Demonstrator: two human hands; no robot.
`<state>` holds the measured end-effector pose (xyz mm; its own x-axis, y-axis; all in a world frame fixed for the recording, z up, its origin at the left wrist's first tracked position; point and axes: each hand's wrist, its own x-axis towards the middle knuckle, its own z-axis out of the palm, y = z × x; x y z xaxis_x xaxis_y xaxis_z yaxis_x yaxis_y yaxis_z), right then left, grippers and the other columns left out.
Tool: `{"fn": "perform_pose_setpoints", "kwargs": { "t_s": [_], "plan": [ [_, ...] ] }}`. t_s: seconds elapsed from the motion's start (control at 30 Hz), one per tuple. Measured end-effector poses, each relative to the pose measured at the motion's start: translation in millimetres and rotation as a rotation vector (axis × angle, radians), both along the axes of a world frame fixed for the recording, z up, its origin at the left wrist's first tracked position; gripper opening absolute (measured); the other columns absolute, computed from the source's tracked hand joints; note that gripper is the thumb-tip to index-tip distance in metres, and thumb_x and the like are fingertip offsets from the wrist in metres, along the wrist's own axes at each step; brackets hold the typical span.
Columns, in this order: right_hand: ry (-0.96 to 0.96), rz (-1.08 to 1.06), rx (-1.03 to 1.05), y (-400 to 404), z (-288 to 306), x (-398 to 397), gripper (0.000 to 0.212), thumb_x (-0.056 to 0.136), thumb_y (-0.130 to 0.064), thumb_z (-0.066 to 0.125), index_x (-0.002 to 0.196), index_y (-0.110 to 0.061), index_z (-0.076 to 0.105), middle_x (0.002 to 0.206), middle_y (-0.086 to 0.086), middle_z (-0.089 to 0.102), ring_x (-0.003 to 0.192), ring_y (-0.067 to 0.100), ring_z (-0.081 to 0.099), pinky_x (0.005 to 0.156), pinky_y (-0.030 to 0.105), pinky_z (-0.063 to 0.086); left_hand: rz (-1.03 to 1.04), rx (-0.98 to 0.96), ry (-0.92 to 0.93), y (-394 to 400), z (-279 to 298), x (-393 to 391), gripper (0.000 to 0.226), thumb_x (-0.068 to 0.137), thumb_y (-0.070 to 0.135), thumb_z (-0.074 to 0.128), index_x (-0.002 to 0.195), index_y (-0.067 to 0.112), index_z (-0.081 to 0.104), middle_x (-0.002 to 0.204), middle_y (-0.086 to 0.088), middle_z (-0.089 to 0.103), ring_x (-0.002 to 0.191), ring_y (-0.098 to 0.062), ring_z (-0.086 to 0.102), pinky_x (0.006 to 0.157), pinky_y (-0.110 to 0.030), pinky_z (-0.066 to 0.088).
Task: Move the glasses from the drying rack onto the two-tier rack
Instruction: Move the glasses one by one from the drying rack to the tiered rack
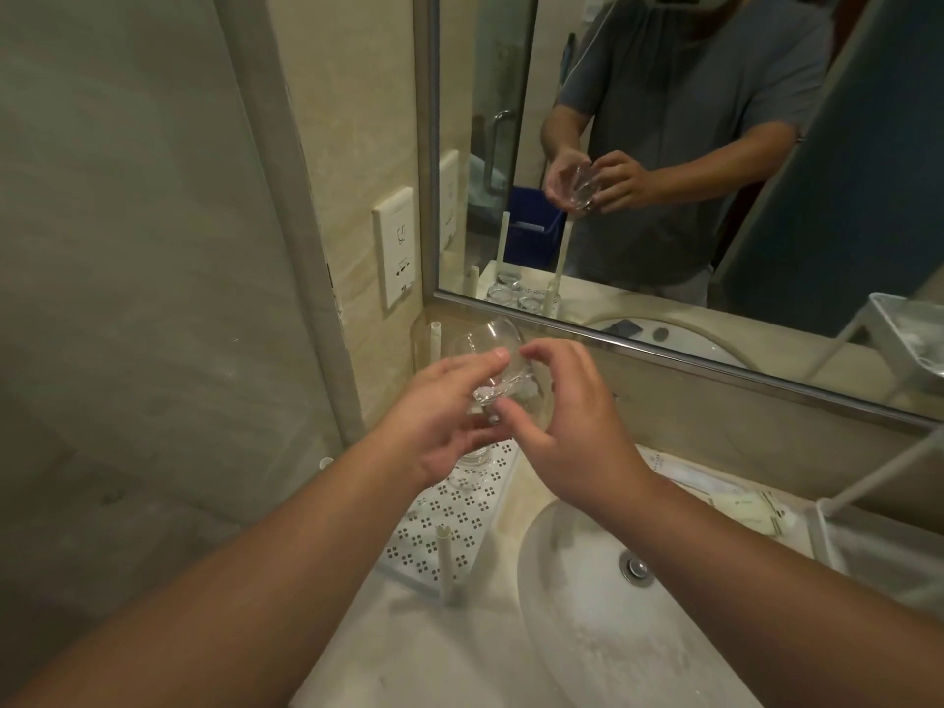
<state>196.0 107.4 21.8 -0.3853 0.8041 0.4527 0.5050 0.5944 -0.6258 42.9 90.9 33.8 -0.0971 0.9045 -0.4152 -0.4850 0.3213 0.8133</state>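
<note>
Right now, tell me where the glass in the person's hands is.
In the head view, the glass is held tilted between the left hand and right hand, above the perforated drying rack, left of the sink.

Clear glass tilted, in midair above perforated white drying rack.

glass clear, glossy – drying rack white perforated plastic, matt – sink glossy ceramic, mirror frame brushed metal
</note>
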Motion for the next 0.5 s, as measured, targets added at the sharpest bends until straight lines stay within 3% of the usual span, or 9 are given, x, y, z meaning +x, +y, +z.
{"fn": "perform_pose_setpoints", "kwargs": {
  "t_s": [0.07, 0.13, 0.2, 0.3, 0.4, 0.5],
  "plan": [
    [0.034, -0.056, -0.096, 3, 0, 4, 0.042, 0.087, -0.042, 0.066, 0.123, -0.029, 0.050, 0.120, -0.015, 0.051, 0.106, -0.011, 0.042, 0.088, 0.001, 0.030, 0.022, 0.035, 0.024, -1, -2, 5, 0.061, 0.073, 0.021, 0.084, 0.126, 0.016, 0.056, 0.112, -0.011, 0.066, 0.067, -0.022, 0.074, 0.063, -0.034, 0.059],
    [0.067, -0.087, -0.210, 6, -1, 7, 0.043, 0.084, -0.052, 0.064, 0.122, -0.037, 0.051, 0.122, -0.022, 0.054, 0.111, -0.007, 0.046, 0.089, 0.008, 0.034, 0.033, 0.068, 0.067, -1, -8, 8, 0.063, 0.073, 0.017, 0.084, 0.128, 0.021, 0.054, 0.115, -0.014, 0.068, 0.076, -0.024, 0.075, 0.070, -0.038, 0.061],
    [0.154, -0.056, -0.317, 7, -2, 8, 0.049, 0.082, -0.058, 0.063, 0.125, -0.037, 0.054, 0.124, -0.024, 0.057, 0.117, -0.003, 0.051, 0.099, 0.023, 0.042, 0.066, 0.115, 0.126, -2, -11, 10, 0.069, 0.071, 0.015, 0.085, 0.131, 0.024, 0.052, 0.119, -0.009, 0.068, 0.088, -0.026, 0.075, 0.076, -0.041, 0.061],
    [0.279, -0.008, -0.436, 4, 1, 5, 0.047, 0.083, -0.051, 0.069, 0.125, -0.039, 0.054, 0.126, -0.023, 0.058, 0.121, 0.001, 0.054, 0.104, 0.040, 0.048, 0.105, 0.213, 0.332, -4, -17, 13, 0.072, 0.071, 0.011, 0.086, 0.132, 0.028, 0.052, 0.119, 0.002, 0.068, 0.095, -0.019, 0.073, 0.080, -0.043, 0.061],
    [0.289, 0.005, -0.455, 1, 6, 3, 0.047, 0.069, -0.060, 0.071, 0.108, -0.064, 0.045, 0.112, -0.038, 0.056, 0.106, -0.007, 0.060, 0.093, 0.038, 0.055, 0.123, 0.294, 0.376, -8, -23, 19, 0.070, 0.069, 0.002, 0.084, 0.126, 0.031, 0.055, 0.114, 0.007, 0.067, 0.092, -0.009, 0.072, 0.073, -0.035, 0.061],
    [0.237, -0.029, -0.424, -1, 7, 9, 0.065, 0.073, -0.056, 0.075, 0.128, -0.052, 0.042, 0.123, -0.031, 0.054, 0.104, -0.011, 0.053, 0.093, 0.035, 0.054, 0.114, 0.331, 0.417, -13, -25, 30, 0.073, 0.055, 0.010, 0.083, 0.116, 0.042, 0.058, 0.110, 0.015, 0.068, 0.097, -0.009, 0.071, 0.074, -0.032, 0.061]
  ]
}}
